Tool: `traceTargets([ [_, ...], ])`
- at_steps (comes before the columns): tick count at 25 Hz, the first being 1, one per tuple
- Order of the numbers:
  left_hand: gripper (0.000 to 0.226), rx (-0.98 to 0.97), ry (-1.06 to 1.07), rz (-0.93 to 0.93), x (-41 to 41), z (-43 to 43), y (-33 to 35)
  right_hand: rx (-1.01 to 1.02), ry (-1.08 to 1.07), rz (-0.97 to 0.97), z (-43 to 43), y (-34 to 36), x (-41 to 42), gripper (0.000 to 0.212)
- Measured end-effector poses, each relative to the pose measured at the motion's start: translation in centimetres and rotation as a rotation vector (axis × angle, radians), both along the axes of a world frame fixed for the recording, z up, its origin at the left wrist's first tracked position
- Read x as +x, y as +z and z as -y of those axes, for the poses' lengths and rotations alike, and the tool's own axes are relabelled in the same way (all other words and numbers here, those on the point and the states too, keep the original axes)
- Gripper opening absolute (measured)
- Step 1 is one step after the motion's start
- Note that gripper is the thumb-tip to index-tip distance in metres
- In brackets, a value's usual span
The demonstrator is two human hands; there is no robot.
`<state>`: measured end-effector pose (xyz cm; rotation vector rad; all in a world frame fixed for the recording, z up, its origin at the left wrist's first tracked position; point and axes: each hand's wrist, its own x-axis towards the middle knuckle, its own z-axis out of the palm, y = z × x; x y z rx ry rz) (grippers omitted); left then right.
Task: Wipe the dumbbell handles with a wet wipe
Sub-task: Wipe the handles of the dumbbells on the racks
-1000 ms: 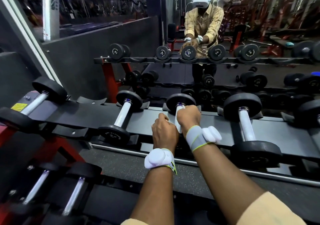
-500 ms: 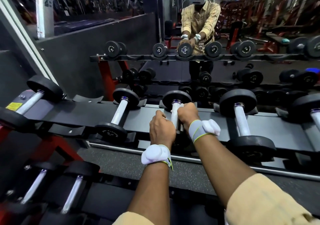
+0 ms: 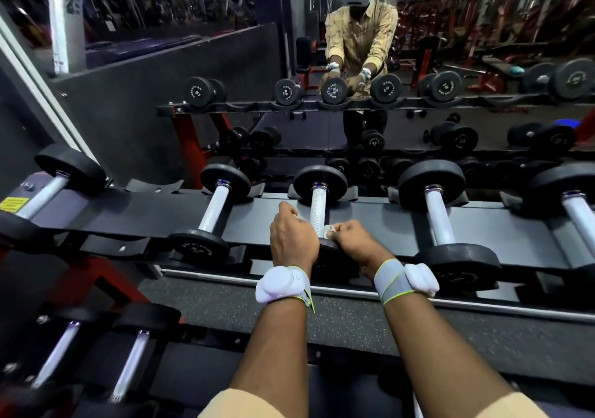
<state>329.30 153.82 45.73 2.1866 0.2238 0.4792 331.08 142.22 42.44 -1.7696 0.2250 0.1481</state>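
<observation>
Right hand (image 3: 352, 243): clenched on a small white wet wipe (image 3: 329, 229), which is pinched at the fingertips.
Left hand (image 3: 293, 240): fingers are curled. Whether anything is gripped cannot be told.
Wet wipe: pressed against the near end of the dumbbell handle (image 3: 318, 210), between the two hands and closer to the right one.
Dumbbell handle: left bare above the wipe. The left hand is held just beside it on its left.
Dumbbell weights: the far disc (image 3: 320, 182) is in full view. The near one is mostly covered by both hands.
Rack (image 3: 370, 221): the dumbbell is laid across its top shelf, pointing away from the person.
Neighbouring dumbbells: one is set to the left (image 3: 214, 211) and one to the right (image 3: 439, 221), each apart from the hands.
Wrists: white devices (image 3: 280, 284) are strapped on.
</observation>
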Motion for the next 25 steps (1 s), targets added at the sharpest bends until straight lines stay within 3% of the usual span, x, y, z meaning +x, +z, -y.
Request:
traceTargets([
  [3, 0.022, 0.015, 0.007, -0.013, 0.1, 0.1, -0.1, 0.037, -0.011, -0.013, 0.2, 0.3, -0.7, 0.035],
  [6, 0.021, 0.024, -0.020, -0.007, 0.0, 0.2, 0.1, 0.052, -0.001, 0.016, 0.0, 1.0, -2.4, 0.010],
  [10, 0.022, 0.036, -0.053, -0.082, 0.2, -0.1, 0.4, 0.149, -0.089, 0.108, 1.7, 1.3, -4.5, 0.028],
  [12, 0.023, 0.087, -0.053, -0.107, 0.3, 0.0, 0.7, 0.244, -0.087, 0.158, 2.7, 2.5, -5.9, 0.026],
  [19, 0.013, 0.161, -0.103, 0.200, -4.8, 8.1, 3.1, 0.611, -0.069, 0.202, 9.6, 6.9, -11.7, 0.021],
  [25, 0.013, 0.147, -0.050, 0.119, -10.1, 16.8, 1.1, 0.414, -0.175, 0.346, 18.4, 6.9, -13.0, 0.021],
])
